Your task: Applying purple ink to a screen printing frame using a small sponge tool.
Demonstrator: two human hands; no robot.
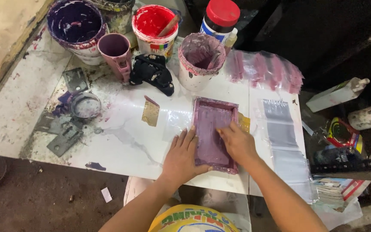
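Note:
A small rectangular printing frame (213,107) smeared with purple ink lies flat on the white table (121,141). My left hand (181,157) rests palm-down on the table against the frame's left edge, thumb on its near rim. My right hand (237,141) lies inside the frame on its right side, fingers pressed on the purple mesh and closed on something I cannot make out. A yellowish piece (244,122) shows just past my right fingers.
Paint pots stand at the back: a dark purple bucket (76,23), a mauve cup (116,49), a red bucket (154,25), a pink-crusted pot (200,58), a red-lidded jar (220,17). A black rag (153,73), a tan scraper (150,112), metal plates (65,137) and clear plastic bags (282,133) lie around.

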